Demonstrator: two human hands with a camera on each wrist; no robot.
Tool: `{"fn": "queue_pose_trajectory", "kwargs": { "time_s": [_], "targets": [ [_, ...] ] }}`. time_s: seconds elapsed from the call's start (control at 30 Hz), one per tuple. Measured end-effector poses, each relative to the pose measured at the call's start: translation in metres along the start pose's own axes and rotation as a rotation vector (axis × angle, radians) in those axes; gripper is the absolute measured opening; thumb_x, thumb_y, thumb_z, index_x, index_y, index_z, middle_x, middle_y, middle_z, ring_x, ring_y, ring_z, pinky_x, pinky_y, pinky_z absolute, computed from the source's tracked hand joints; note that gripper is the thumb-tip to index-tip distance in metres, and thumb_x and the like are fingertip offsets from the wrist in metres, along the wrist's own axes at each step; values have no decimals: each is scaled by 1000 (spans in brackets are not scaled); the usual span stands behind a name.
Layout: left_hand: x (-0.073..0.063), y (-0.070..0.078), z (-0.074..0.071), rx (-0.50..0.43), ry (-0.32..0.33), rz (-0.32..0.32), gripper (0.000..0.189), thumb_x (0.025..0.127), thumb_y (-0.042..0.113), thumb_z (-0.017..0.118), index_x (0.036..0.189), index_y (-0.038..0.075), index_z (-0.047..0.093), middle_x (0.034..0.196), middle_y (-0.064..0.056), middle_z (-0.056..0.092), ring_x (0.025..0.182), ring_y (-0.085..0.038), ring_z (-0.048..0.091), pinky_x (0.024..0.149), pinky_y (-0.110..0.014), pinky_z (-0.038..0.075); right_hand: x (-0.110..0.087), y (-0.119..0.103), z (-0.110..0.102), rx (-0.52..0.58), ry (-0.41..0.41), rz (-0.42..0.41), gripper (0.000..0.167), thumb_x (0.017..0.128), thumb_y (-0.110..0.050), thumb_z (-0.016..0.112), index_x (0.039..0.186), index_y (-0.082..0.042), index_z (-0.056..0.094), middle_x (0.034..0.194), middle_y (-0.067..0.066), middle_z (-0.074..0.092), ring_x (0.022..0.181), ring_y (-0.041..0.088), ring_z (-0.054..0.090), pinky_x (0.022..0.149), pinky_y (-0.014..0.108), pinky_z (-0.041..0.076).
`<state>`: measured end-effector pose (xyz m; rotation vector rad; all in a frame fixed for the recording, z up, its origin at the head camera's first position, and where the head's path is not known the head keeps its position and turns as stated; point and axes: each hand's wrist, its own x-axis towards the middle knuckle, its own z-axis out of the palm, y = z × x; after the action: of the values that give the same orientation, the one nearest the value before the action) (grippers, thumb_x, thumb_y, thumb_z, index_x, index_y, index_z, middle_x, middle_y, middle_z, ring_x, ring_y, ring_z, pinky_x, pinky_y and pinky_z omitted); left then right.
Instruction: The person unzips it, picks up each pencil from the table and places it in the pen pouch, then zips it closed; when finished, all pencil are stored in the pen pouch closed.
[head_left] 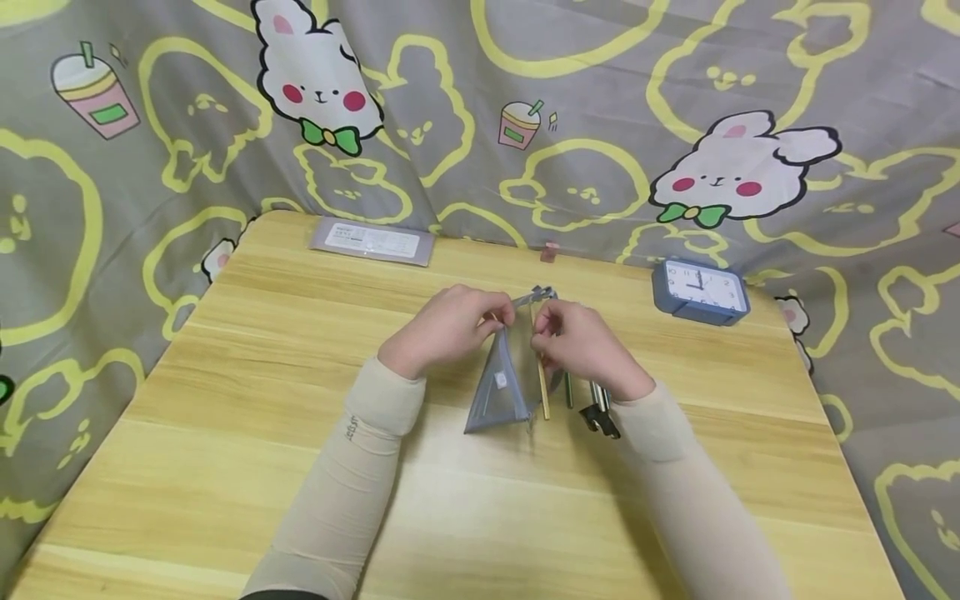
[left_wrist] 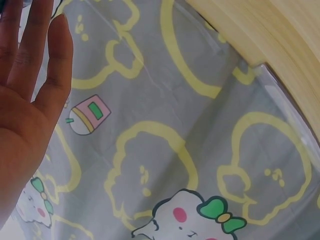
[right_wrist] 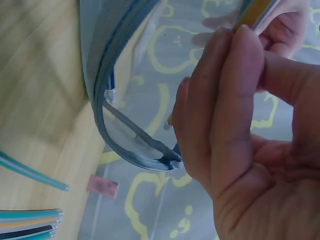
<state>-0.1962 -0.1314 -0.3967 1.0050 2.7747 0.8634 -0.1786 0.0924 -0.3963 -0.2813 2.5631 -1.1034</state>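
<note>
My left hand (head_left: 453, 327) pinches the upper edge of a grey-blue zippered pencil case (head_left: 501, 387) with a see-through side, which stands up on the table. In the left wrist view that hand (left_wrist: 25, 95) shows, but its fingertips are cut off. My right hand (head_left: 585, 342), just right of the case, pinches a yellow pencil (head_left: 543, 387) between thumb and fingers. In the right wrist view the case's zippered mouth (right_wrist: 97, 100) gapes, and something blue (right_wrist: 110, 85) shows within it. Several more pencils (right_wrist: 30, 220) lie on the table beside the right hand.
A small black object (head_left: 600, 422), perhaps a clip, lies by the right wrist. At the back right stands a blue clock (head_left: 701, 290). A flat grey box with a white label (head_left: 371, 242) lies at the back left. A small reddish square (head_left: 550, 252) sits at the table's back edge, before a patterned curtain.
</note>
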Motion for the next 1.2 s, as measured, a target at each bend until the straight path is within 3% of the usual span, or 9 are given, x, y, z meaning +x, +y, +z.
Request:
{"fn": "queue_pose_trajectory", "kwargs": {
  "time_s": [0.37,0.77,0.97,1.2],
  "targets": [
    [1,1,2,-3,7,4,14,102,4,68,108,15,75,108,2,79,105,-19,75,94,-39,58,6,5,3,-8,82,42,4,97,-8,64,99,-6,62,79,8,68,62,21,73,59,32,58],
    [1,2,3,0,-2,-19,14,101,4,68,107,15,75,107,0,79,101,-18,74,90,-39,59,12,8,13,8,75,45,4,96,-5,64,98,-3,61,82,9,67,64,22,74,57,30,59],
    [1,2,3,9,3,-12,13,102,5,68,106,17,74,106,0,79,95,-17,72,87,-39,58,16,10,22,-52,66,31,4,98,-7,65,97,-7,61,83,9,68,70,31,77,56,31,57],
    [0,2,3,14,14,8,13,102,6,68,105,17,74,104,0,79,90,-17,71,83,-39,57,20,10,27,-128,99,30,5,96,-9,65,93,-9,61,75,5,70,64,24,73,57,30,53]
  ]
}}
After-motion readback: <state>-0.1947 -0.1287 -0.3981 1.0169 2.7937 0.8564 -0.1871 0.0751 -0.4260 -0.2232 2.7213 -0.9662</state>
